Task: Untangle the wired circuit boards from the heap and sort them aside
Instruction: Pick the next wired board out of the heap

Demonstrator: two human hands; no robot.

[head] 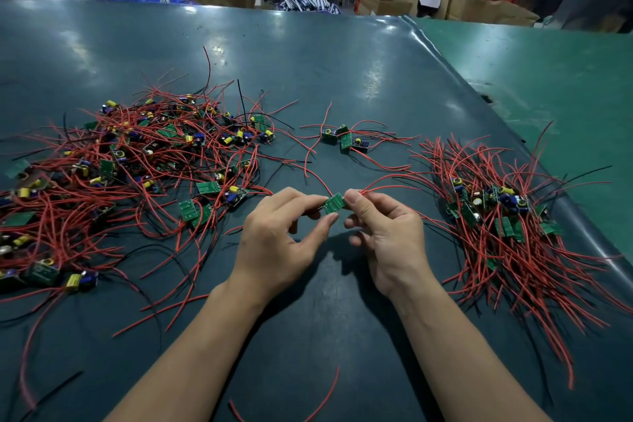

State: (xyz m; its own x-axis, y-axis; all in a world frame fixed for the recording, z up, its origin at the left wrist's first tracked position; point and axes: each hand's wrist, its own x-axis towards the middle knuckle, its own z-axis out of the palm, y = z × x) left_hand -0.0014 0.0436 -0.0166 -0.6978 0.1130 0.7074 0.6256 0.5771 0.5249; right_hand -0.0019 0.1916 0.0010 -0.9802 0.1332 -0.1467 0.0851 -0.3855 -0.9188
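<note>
Heap left, sorted pile right, hands mid-table

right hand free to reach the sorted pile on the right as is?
Probably yes for reach: bare mat lies between the right hand and the sorted pile. But it isn't free; with the left hand it pinches a board.

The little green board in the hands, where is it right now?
In the head view, the green board is mid-table, pinched between the left hand and right hand, between the big heap and the sorted pile.
</note>
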